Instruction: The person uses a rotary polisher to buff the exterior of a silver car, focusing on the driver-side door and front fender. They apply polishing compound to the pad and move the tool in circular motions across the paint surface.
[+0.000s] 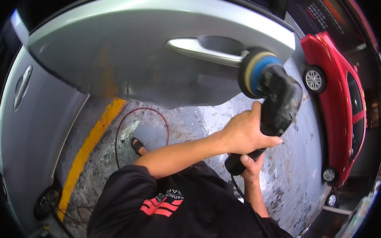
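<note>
A black power polisher with a round pad on a blue backing plate is in both my hands. The dark, yellow-rimmed pad is against the silver car door, or very close to it, at the right end of the silver door handle. My left hand is wrapped round the polisher's body behind its head, thumb outstretched. Lower down, my right hand grips the rear end, where the black cord comes out. The right fingers are partly hidden behind the tool.
Another silver car panel with a handle stands at the left. On the worn grey floor lie a yellow painted line and a thin red hose. A red car is parked at the right. My sandalled foot shows below the door.
</note>
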A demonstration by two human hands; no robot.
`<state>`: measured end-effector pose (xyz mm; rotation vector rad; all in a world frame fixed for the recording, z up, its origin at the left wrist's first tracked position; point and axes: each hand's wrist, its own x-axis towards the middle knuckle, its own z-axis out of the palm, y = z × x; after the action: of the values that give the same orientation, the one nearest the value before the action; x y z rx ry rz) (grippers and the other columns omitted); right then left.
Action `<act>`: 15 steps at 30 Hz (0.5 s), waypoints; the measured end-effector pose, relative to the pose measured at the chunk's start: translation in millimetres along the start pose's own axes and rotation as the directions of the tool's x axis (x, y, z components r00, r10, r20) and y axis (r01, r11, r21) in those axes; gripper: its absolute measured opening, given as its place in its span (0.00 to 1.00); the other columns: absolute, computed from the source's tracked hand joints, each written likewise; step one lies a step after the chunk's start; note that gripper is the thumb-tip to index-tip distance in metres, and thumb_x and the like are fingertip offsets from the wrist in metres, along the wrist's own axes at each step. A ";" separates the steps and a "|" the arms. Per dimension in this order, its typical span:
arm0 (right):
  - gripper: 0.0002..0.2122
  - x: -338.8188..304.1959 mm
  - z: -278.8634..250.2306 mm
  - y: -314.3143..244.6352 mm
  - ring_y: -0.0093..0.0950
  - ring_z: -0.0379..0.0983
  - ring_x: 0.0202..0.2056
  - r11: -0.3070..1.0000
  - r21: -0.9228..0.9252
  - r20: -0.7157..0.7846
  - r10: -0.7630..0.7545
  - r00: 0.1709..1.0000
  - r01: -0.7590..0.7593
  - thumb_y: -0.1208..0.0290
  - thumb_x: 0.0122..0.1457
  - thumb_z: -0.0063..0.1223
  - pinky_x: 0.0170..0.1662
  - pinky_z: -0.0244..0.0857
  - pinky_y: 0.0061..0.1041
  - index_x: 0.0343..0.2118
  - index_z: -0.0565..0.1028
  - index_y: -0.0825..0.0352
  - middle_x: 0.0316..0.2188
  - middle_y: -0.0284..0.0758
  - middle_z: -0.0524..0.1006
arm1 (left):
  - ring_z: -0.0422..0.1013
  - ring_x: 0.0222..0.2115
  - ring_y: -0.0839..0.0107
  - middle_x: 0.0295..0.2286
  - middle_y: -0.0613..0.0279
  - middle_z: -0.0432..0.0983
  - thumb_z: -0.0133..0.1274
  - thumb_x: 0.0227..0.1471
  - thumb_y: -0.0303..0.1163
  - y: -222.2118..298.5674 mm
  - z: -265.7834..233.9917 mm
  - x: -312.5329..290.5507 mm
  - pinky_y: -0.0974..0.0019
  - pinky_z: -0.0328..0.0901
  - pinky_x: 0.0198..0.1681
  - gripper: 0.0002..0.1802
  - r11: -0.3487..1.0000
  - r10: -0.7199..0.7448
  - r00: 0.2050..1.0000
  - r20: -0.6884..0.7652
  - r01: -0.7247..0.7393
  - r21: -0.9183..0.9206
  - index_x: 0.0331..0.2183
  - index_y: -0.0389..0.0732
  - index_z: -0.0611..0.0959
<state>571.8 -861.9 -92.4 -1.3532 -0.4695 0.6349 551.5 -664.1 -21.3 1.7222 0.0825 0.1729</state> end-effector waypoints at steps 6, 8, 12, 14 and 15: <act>0.41 16.6 -8.8 67.9 0.31 0.73 0.55 0.964 -0.208 0.028 -0.162 0.986 0.164 0.66 0.50 0.76 0.61 0.68 0.36 0.65 0.65 0.72 0.56 0.38 0.74 | 0.75 0.53 0.43 0.50 0.37 0.77 0.78 0.36 0.51 -53.3 -10.0 -24.1 0.52 0.68 0.58 0.59 0.993 -0.016 0.998 0.061 0.023 -0.120 0.60 0.30 0.67; 0.35 29.4 3.1 88.7 0.31 0.76 0.50 0.995 0.098 -0.027 -0.001 1.000 0.004 0.71 0.48 0.76 0.56 0.72 0.35 0.59 0.70 0.72 0.49 0.38 0.77 | 0.70 0.58 0.46 0.54 0.39 0.73 0.81 0.32 0.52 -81.4 -23.9 -41.9 0.52 0.64 0.63 0.67 0.956 0.106 0.993 0.044 -0.090 -0.278 0.64 0.30 0.62; 0.39 80.2 35.4 99.9 0.32 0.82 0.46 0.870 -0.349 0.220 -0.286 0.933 0.349 0.74 0.45 0.77 0.50 0.77 0.35 0.62 0.69 0.72 0.44 0.41 0.83 | 0.58 0.67 0.52 0.64 0.46 0.62 0.85 0.23 0.58 -137.3 -49.5 -76.4 0.50 0.54 0.70 0.88 0.829 0.256 0.948 -0.188 -0.315 -0.461 0.72 0.32 0.46; 0.41 103.1 57.5 104.2 0.35 0.84 0.47 0.709 -0.521 0.280 -0.383 0.880 0.474 0.71 0.40 0.80 0.49 0.78 0.35 0.62 0.70 0.68 0.45 0.42 0.83 | 0.64 0.63 0.56 0.61 0.51 0.67 0.85 0.28 0.56 -176.9 -67.5 -89.1 0.53 0.60 0.67 0.74 0.897 0.152 0.968 -0.199 -0.220 -0.384 0.67 0.33 0.63; 0.42 118.0 65.1 113.5 0.36 0.84 0.47 0.595 -0.595 0.350 -0.414 0.841 0.540 0.68 0.39 0.80 0.49 0.78 0.34 0.61 0.71 0.67 0.47 0.41 0.84 | 0.69 0.58 0.60 0.56 0.53 0.72 0.83 0.34 0.49 -180.9 -68.1 -87.4 0.56 0.65 0.62 0.62 0.813 0.097 0.951 -0.292 -0.245 -0.529 0.64 0.33 0.69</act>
<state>600.9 -724.8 -199.0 -1.7559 -1.2678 0.1006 462.2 -582.4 -195.5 1.1048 0.0540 0.5044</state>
